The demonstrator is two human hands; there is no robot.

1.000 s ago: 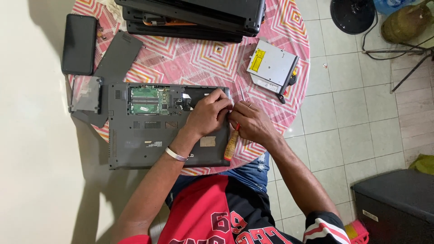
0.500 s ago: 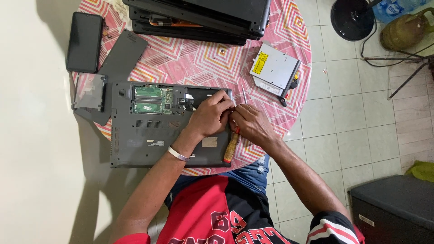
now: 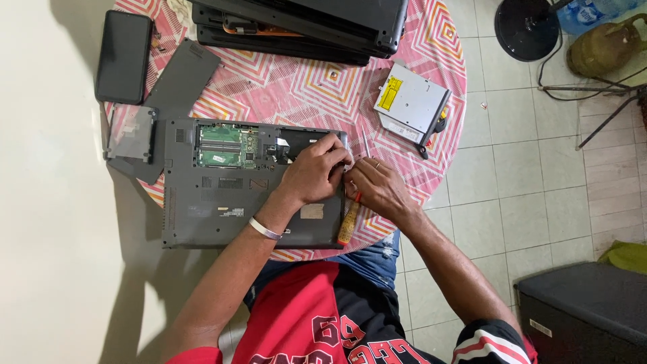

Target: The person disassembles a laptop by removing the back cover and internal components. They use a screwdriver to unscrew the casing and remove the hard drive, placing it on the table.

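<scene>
Head view looks straight down on a round bench (image 3: 296, 87) covered with a pink zigzag-patterned cloth, where a grey laptop (image 3: 222, 202) lies upside down at the near edge with part of its bottom cover off, showing a green circuit board (image 3: 226, 146) in the open bay. The left hand (image 3: 313, 172) rests on the laptop's right end, fingers curled down at the open compartment's right corner; whether it grips anything there cannot be told. The right hand (image 3: 377, 189) sits just beside it at the laptop's right edge, fingers bunched and touching the left hand's fingertips, a ring on one finger. A screwdriver with an orange-brown handle (image 3: 348, 222) lies under the right hand, its handle pointing toward the person; whether that hand actually clasps it is unclear. A metal bracelet (image 3: 264, 229) circles the left wrist. At the far edge sits a stack of dark laptops (image 3: 303, 23). Near the right edge lies a silver optical drive (image 3: 411, 102) with a yellow label. At the left edge are a black phone-like slab (image 3: 123, 56), a grey cover panel (image 3: 182, 77) and a small drive in a bracket (image 3: 131, 133).
</scene>
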